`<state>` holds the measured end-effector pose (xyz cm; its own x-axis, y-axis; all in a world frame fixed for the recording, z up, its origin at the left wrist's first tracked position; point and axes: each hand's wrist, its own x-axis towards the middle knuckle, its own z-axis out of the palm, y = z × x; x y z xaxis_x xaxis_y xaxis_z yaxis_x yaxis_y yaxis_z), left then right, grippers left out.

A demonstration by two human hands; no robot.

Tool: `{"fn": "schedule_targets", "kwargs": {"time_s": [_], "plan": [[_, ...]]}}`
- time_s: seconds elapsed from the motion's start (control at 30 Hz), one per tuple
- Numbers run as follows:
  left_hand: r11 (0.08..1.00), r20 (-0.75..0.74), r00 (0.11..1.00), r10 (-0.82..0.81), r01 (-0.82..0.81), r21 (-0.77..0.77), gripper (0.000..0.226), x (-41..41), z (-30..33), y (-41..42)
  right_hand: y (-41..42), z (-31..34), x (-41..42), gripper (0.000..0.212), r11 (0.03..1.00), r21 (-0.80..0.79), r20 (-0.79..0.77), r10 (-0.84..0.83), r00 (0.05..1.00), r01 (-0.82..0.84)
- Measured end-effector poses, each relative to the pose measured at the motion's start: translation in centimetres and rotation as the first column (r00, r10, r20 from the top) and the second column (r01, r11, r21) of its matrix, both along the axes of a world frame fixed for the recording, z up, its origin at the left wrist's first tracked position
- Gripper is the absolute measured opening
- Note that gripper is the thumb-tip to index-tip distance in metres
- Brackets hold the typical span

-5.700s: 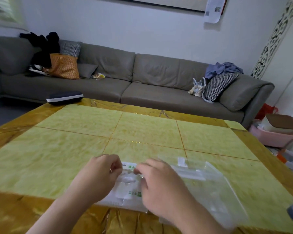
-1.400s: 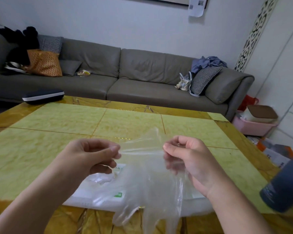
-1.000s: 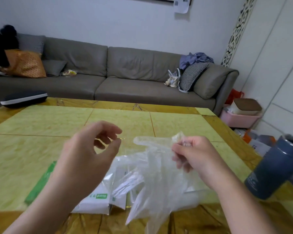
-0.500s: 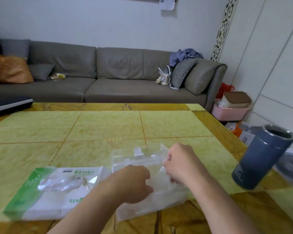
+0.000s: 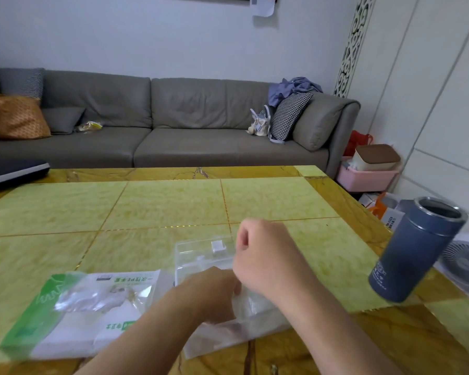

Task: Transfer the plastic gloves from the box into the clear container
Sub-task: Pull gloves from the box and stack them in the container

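Low in the frame's centre, the left hand (image 5: 214,293) and right hand (image 5: 263,255) meet over the clear container (image 5: 201,255), both with fingers curled. They seem to be pressing a thin plastic glove (image 5: 248,303) down into it, though the fingertips are hidden, so whether either grip actually has the film cannot be told. The gloves' box (image 5: 73,315), a green-and-white pack, lies at lower left on the table (image 5: 173,201), just beside the container. To do this well, fold the floppy film small, push it flat to the bottom, steady the light container, and mind the dark flask (image 5: 414,250) at the right edge.
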<state>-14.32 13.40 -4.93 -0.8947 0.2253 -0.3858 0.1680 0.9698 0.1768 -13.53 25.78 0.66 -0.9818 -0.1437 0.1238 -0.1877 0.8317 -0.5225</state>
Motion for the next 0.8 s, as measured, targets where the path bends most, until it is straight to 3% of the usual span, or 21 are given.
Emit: {"fn": "schedule_targets", "kwargs": {"time_s": [0.07,0.17,0.27,0.43,0.53,0.6,0.8], "plan": [[0.999,-0.021,0.999,-0.037,0.036,-0.026,0.013,0.3,0.3,0.1,-0.6,-1.1,-0.4,0.014,0.999,0.019,0.224,0.038,0.974,-0.043],[0.998,-0.009,0.998,-0.063,0.063,0.01,0.035,0.2,0.3,-0.7,-0.1,-3.4,-1.7,0.016,0.975,0.193,0.432,0.016,0.902,-0.11],[0.998,0.04,0.997,-0.063,0.063,0.019,0.041,-0.1,0.6,-1.6,-0.2,-4.8,-2.7,0.01,0.934,0.333,0.463,-0.042,0.885,-0.13],[0.997,-0.142,0.989,0.031,-0.02,0.076,0.024,-0.2,0.1,-1.1,-1.4,-4.2,-3.1,0.017,0.891,0.414,0.595,-0.111,0.796,-0.185],[0.987,-0.013,0.993,0.118,-0.116,0.111,0.023,0.5,0.3,0.1,-1.2,-4.6,-3.4,0.006,0.898,0.389,0.614,-0.088,0.784,-0.204],[0.99,0.098,0.988,0.119,-0.126,0.068,0.024,0.7,0.5,0.3,-1.1,-5.3,-3.5,0.014,0.904,0.385,0.585,-0.086,0.806,-0.183],[0.995,0.192,0.976,0.102,-0.105,0.005,0.035,0.3,1.5,-0.1,-1.0,-6.2,-3.5,0.019,0.916,0.372,0.552,-0.088,0.829,-0.151]]}}
